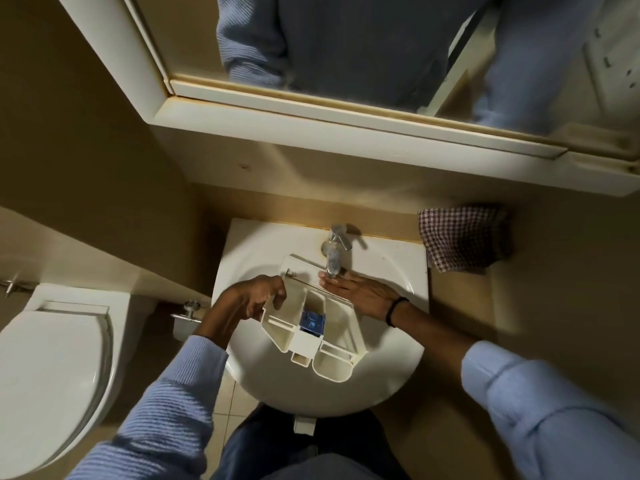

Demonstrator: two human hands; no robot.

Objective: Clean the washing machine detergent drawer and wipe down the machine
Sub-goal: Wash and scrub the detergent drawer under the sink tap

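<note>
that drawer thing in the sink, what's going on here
A person is rinsing a washing machine detergent drawer at a small bathroom sink. The left hand grips the drawer's left edge and holds it over the basin. The right hand lies flat and open under the tap. A checked cloth lies to the right of the sink, untouched.

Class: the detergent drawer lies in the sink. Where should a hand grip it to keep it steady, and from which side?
Grip the drawer by its left side wall, from the left, as the left hand does: that long thin wall suits a pinch and leaves the open compartments facing up under the tap.
</note>
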